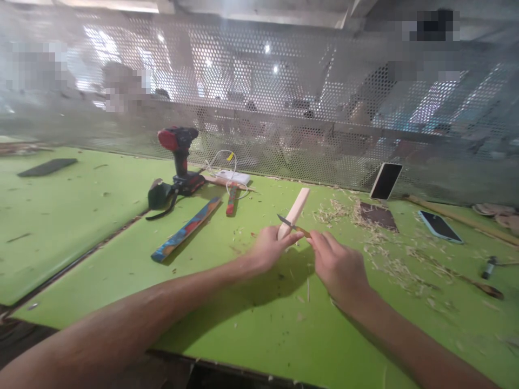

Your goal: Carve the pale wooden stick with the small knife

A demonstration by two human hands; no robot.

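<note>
The near edge of the worktop (251, 329) is separated from both hands by a speckled green stretch; the far edge runs along a perforated screen (263, 135). Toward the left, a painted strip (186, 229) lies well apart from the hands, with a drill (182, 159) upright behind it. Shavings (330, 212) spread toward the right edge, around a brown sheet (379, 216). Any lettering on the drill is too blurred to read. The wooden piece (299, 205) is pale, flat and narrow, held tilted above the middle of the worktop, its upper end toward the far edge. Left hand (265, 248): grip closed around its lower end. Right hand (340, 267): grip closed on a knife (286, 221), blade across the wood (depth of cut cannot be determined).
</note>
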